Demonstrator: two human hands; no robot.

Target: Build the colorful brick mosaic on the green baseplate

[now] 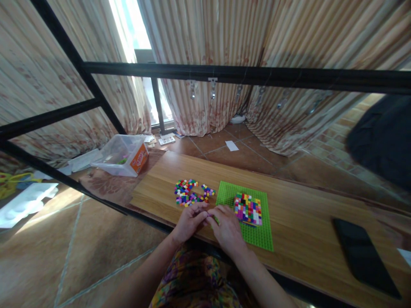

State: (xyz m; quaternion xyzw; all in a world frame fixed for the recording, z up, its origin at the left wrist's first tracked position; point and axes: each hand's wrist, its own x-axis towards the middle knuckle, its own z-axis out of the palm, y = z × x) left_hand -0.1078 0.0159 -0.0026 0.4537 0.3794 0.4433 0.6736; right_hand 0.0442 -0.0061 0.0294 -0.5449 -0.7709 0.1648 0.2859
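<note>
My left hand (190, 223) and my right hand (227, 229) meet fingertip to fingertip over the near edge of the table. Both are closed in a pinch around a small purple building brick (208, 214), mostly covered by the fingers. Just beyond my left hand lies a loose heap of small coloured bricks (188, 199). Beside my right hand, a green studded baseplate (257, 241) carries a rectangular block of multicoloured bricks (248, 208), built up in layers. The right hand overlaps the baseplate's left part from this view.
A black tablet-like slab (364, 256) lies at the right of the wooden table (298, 218). Past the table's left end stands a clear plastic bin (120, 156) with an orange label. A black metal rail (224, 72) crosses in front of striped curtains (205, 38). Papers (231, 146) lie on the tiled floor.
</note>
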